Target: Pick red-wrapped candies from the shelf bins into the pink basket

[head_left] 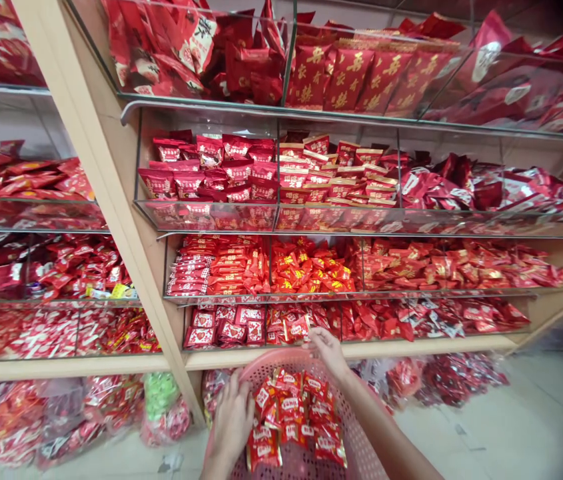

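Observation:
A pink perforated plastic basket (361, 427) sits low in front of me with several red-and-gold candy packets (291, 407) inside. Over the basket's left side lies my left hand (234, 417), its fingers loosely stretched and apart beside the packets. My right hand (328, 350) reaches past the far rim to the bottom shelf. Its fingertips are closed at the edge of a red-and-cream candy packet (297, 328), in front of a compartment of similar packets.
Wooden shelving with clear-fronted compartments holds red wrapped sweets, including heart-marked packets (231, 333) and larger gold-lettered packets (346, 77). A slanting wooden post (96, 167) divides the shelves. Plastic bags of sweets (8, 420) lie on the tiled floor (516, 420) beneath.

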Demonstrator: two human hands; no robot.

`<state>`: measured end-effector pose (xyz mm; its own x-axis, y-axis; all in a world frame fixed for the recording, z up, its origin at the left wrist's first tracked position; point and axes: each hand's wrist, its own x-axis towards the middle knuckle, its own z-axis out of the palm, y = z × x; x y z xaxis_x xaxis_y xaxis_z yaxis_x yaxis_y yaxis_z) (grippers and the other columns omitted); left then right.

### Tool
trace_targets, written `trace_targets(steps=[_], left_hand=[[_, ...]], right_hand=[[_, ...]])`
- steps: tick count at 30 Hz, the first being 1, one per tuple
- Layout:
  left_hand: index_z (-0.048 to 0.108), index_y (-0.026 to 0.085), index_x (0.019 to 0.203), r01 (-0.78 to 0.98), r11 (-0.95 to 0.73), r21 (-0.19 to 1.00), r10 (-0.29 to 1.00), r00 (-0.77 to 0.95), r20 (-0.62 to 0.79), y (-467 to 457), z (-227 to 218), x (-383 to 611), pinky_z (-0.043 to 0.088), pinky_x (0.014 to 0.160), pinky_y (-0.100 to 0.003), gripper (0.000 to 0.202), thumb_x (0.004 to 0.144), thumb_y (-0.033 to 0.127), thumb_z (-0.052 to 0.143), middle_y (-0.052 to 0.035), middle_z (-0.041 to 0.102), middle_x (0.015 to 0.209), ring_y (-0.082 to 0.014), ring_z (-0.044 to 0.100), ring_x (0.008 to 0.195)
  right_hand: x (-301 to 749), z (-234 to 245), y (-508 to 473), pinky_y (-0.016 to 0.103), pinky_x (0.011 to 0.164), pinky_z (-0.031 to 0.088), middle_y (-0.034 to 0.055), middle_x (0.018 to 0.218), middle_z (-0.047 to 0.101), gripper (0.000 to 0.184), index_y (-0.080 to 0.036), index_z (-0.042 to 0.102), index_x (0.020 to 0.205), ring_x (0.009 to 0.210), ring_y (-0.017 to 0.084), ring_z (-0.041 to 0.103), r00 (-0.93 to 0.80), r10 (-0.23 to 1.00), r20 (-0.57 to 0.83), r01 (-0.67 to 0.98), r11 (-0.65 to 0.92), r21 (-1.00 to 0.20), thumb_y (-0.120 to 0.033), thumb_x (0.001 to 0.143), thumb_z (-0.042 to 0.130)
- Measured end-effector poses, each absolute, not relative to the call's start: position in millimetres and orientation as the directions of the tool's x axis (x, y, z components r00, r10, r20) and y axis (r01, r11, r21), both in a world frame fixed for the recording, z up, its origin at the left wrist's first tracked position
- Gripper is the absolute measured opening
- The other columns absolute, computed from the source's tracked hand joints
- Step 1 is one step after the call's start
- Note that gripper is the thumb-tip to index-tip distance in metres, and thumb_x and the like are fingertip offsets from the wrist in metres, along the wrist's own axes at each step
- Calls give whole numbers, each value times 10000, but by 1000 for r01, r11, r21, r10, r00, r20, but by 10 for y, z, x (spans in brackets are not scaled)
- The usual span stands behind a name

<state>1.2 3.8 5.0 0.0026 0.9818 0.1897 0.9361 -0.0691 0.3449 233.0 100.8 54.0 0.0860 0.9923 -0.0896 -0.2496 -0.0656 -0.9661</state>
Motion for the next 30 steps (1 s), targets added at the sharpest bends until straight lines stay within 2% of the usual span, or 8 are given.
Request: trace_targets(steps=[4, 7, 10, 13, 16, 20, 25, 30], left_hand=[[613, 191, 1026, 938, -71, 339, 979, 0, 206, 37, 35, 14, 368, 963, -379, 312, 826, 152, 377, -79, 455, 1324, -222, 457, 1172], [617, 197, 1029, 940, -66, 334, 980, -2, 200, 31, 46, 17, 382, 945, -380, 317, 822, 148, 381, -84, 451, 1329, -229, 460, 1174], [620, 193, 1024, 942, -70, 329, 980, 3, 199, 28, 66, 23, 385, 940, -382, 320, 828, 147, 372, -92, 452, 1328, -234, 463, 1174], [620, 195, 1020, 943, -64, 326, 980, -2, 199, 30, 77, 26, 381, 943, -378, 308, 822, 144, 390, -82, 462, 1317, -228, 467, 1161], [619, 195, 1018, 943, -68, 326, 979, -1, 206, 32, 70, 24, 376, 949, -374, 300, 823, 149, 397, -75, 468, 1306, -221, 469, 1153], [620, 193, 1008, 942, -81, 325, 974, 5, 229, 30, 45, 20, 377, 948, -380, 299, 832, 155, 381, -81, 464, 1307, -224, 475, 1141], [611, 188, 1024, 944, -77, 320, 974, 3, 226, 25, 41, 21, 378, 951, -386, 299, 835, 158, 381, -83, 466, 1300, -225, 471, 1138], [608, 187, 1031, 944, -92, 318, 974, 18, 227, 23, 55, 22, 383, 952, -391, 312, 830, 139, 375, -92, 443, 1329, -231, 457, 1166]], right_hand=[[2436, 525, 819, 235, 457, 411, -14, 621, 614, 452, -202, 556, 792, 540, 157, 589, 47, 996, -75, -164, -66, -984, -587, 596, 690], [2474, 469, 749, 211, 404, 330, -45, 484, 556, 430, -198, 544, 803, 394, 103, 460, -36, 997, -74, -76, -77, -994, -598, 670, 628], [2488, 419, 727, 198, 391, 278, -72, 429, 487, 373, -192, 536, 775, 359, 78, 383, -118, 993, -20, 13, -18, -1000, -557, 729, 591], [2512, 416, 741, 198, 416, 298, -82, 459, 449, 330, -187, 540, 753, 387, 72, 380, -189, 981, 39, 75, 54, -996, -515, 758, 571], [2568, 451, 770, 198, 413, 294, -81, 508, 443, 326, -187, 536, 715, 396, 66, 357, -232, 972, 32, 149, 68, -987, -509, 743, 579], [2626, 508, 749, 209, 503, 359, -46, 582, 514, 270, -181, 567, 673, 509, 95, 423, -288, 957, 44, 234, 115, -965, -442, 725, 612], [2462, 501, 629, 236, 630, 402, -12, 671, 597, 182, -203, 629, 686, 634, 137, 496, -473, 880, 44, 357, 237, -904, -312, 785, 523], [2107, 368, 513, 194, 558, 361, -32, 627, 597, 168, -203, 645, 702, 585, 112, 483, -609, 792, 30, 414, 350, -840, -189, 764, 490]])
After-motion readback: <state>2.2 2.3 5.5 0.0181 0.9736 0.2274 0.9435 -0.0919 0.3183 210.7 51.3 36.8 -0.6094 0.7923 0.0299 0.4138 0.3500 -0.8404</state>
